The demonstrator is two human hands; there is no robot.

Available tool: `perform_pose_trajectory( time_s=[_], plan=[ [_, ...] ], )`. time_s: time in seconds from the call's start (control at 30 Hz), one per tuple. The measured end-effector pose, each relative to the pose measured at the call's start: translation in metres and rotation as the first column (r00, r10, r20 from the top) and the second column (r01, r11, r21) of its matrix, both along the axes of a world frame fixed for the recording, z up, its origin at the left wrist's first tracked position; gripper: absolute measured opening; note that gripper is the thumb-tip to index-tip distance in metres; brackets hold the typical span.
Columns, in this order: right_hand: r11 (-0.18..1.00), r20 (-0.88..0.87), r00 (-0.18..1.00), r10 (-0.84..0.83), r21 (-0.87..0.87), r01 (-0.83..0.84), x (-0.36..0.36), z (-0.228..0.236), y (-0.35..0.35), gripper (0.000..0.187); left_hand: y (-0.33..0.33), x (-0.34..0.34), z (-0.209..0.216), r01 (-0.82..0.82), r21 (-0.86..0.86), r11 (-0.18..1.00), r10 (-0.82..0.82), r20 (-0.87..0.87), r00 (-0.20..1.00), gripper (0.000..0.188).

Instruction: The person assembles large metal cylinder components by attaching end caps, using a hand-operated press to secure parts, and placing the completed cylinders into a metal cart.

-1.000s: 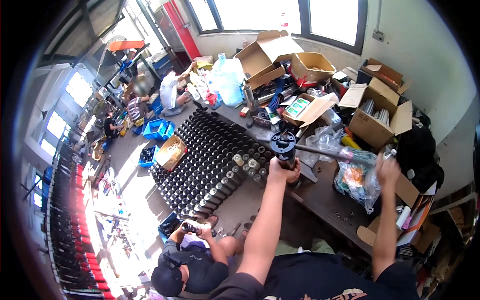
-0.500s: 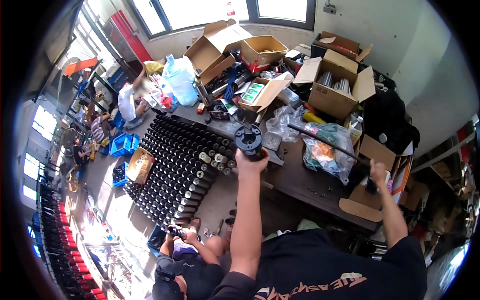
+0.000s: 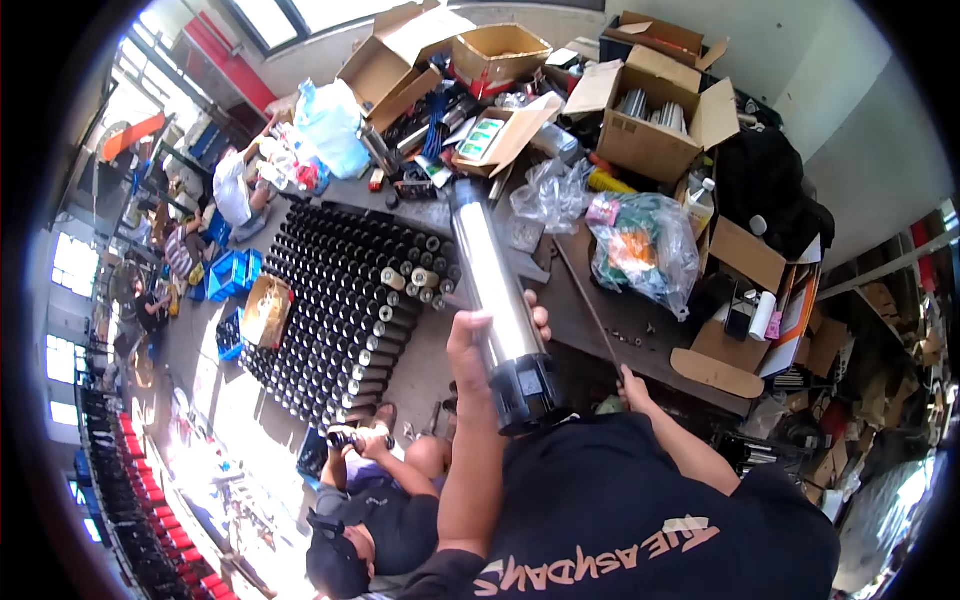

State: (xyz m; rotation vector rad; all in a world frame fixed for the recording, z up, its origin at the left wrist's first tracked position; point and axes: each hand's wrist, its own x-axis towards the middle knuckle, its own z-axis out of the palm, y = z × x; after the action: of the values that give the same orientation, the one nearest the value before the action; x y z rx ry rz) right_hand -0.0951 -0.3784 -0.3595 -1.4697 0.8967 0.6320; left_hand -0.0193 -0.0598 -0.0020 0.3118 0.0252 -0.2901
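A: Where is the silver tube (image 3: pixel 495 285) held?
B: Near the centre of the frame, tilted, its black lower end close to the dark shirt (image 3: pixel 610 470). It is clamped by the left hand (image 3: pixel 468 345), with the thumb on one side and the fingertips on the other.
A: And the right hand (image 3: pixel 635 388)?
B: Just right of centre, lower down; it is closed on the near end of a thin dark rod (image 3: pixel 588 300), seen slanting across the desk (image 3: pixel 690 355).
A: What could go wrong?
B: The tube could be let slip — smooth metal is gripped by one hand only. If the rod were swung rightward, the clear plastic bag (image 3: pixel 650 250) might be snagged, or the small metal bits (image 3: pixel 628 338) swept off.
A: Farther out?
B: Left of centre, black cylinders (image 3: pixel 325 310) are ranked closely — several might be toppled by a dropped tube.
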Motion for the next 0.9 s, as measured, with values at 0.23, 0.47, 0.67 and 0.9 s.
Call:
perform_pose_trajectory(
  time_s=[0.23,0.47,0.67,0.9],
  plan=[
    [0.911,-0.226,0.969,0.105,0.411,-0.002,0.046,0.021,0.074,0.040,-0.016,-0.013,0.051,-0.226,0.302,0.926,0.160,0.230,0.960,0.061],
    [0.839,-0.164,0.969,0.182,0.541,-0.066,0.038,-0.058,0.074,0.067,-0.025,-0.013,0.060,-0.264,0.335,0.904,0.120,0.393,0.912,0.069],
    [0.823,-0.139,0.955,0.262,0.550,-0.146,0.028,-0.048,0.092,0.057,-0.032,-0.019,0.019,0.040,-0.100,0.994,0.002,0.388,0.922,0.077],
    [0.889,-0.101,0.923,0.371,0.327,-0.321,0.029,-0.034,0.073,0.047,-0.037,-0.009,0.003,0.104,-0.273,0.956,0.031,0.449,0.893,0.068]
  ],
)
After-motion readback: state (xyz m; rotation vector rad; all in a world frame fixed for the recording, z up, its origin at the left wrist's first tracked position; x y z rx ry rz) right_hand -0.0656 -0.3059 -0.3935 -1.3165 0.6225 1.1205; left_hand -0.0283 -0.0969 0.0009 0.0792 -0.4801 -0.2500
